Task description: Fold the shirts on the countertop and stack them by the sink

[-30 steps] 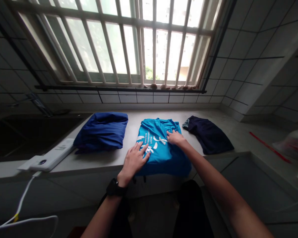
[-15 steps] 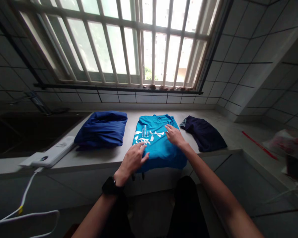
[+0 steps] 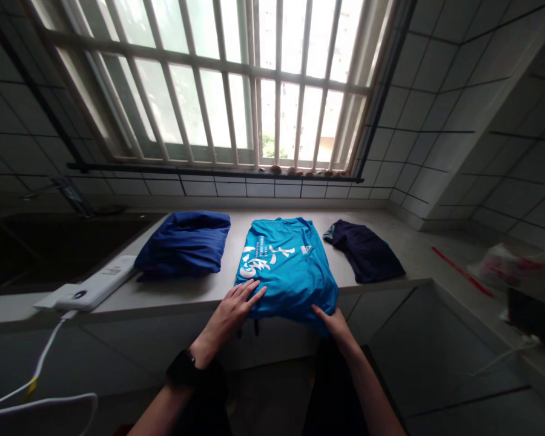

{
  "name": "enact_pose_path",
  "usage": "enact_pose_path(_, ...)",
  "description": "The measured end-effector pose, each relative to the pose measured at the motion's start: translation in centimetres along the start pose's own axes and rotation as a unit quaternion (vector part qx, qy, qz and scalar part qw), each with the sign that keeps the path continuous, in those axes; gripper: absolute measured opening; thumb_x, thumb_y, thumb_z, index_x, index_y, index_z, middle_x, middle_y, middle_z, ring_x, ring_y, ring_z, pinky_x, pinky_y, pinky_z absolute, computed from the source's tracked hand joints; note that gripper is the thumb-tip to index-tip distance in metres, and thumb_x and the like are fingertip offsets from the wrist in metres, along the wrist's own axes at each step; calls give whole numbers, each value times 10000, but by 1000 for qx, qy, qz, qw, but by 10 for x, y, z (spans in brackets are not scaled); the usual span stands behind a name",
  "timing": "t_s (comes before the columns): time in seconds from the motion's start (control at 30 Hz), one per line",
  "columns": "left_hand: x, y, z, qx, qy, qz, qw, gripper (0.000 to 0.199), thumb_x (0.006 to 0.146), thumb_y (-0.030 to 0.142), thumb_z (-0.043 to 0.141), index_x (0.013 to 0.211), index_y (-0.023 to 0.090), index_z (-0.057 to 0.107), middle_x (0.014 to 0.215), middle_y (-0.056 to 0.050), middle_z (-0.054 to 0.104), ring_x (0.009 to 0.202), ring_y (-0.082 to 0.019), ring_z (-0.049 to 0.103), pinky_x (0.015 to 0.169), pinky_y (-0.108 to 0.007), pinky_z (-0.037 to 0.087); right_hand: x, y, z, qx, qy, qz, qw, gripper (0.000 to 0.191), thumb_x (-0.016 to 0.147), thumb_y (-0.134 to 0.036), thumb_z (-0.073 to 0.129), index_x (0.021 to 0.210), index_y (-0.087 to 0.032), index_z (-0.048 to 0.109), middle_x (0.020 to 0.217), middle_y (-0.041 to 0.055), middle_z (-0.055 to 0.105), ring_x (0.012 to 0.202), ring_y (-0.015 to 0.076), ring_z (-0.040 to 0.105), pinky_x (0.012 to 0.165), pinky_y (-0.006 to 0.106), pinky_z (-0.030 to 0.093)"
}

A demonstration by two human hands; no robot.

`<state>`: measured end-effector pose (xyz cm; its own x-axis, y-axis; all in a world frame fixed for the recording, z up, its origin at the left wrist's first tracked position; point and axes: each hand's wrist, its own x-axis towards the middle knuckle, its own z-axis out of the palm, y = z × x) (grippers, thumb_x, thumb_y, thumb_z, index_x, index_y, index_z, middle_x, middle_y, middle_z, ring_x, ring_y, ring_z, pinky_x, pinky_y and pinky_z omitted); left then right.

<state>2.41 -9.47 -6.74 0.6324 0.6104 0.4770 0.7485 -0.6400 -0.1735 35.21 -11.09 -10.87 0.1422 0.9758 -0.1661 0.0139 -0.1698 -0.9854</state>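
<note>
A turquoise T-shirt with white print lies folded on the tiled counter, its near edge at the counter's front. My left hand rests with spread fingers on that edge, at the shirt's near left corner. My right hand is at the near right of the hem, where the cloth sags over the counter front. Its fingertips are partly hidden by the cloth. A black wristwatch sits on my left wrist.
A folded royal-blue garment lies left of the shirt, a dark navy garment right of it. A white power strip with a cable sits near a dark sink. A barred window rises behind the counter. A plastic bag lies at right.
Both hands have moved from the shirt's middle to its near edge. The shirt now looks shorter and bunched towards the front, and my view has tilted slightly.
</note>
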Motion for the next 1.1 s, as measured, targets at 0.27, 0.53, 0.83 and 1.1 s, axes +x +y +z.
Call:
enact_pose_path(0.27,-26,-10,-1,38,26,88,995,759,899,-41,461,1565,321,433,1633,-72,445,1510,-248,407,1218,-463,379,-27,-28,1,130,17,16,991,655,656,-646,830,1150,-225,739,1214,82,766,1220,304,688,1105,442,513)
enact_pose_path(0.53,-21,-5,-34,-160,152,0,975,389,972,46,443,1207,220,700,1031,-60,777,942,-166,734,836,-275,593,-39,-34,-13,39,145,-79,986,740,617,-636,852,1172,-164,721,1082,124,776,1074,346,719,992,468,558)
enact_pose_path(0.83,-24,-5,-98,-279,157,-136,938,275,908,210,569,1104,234,761,999,-30,798,892,-184,757,795,-237,580,-77,-81,-26,49,-26,-109,993,818,713,-560,822,1433,-248,594,1026,58,751,929,266,725,850,385,590)
enact_pose_path(1.1,111,-71,-100,-183,226,-312,905,429,953,453,512,1202,154,693,1146,-122,733,1050,-263,689,955,-390,547,52,-196,33,33,64,-211,975,637,865,-445,614,1454,-216,527,1206,115,710,1129,258,666,966,382,544)
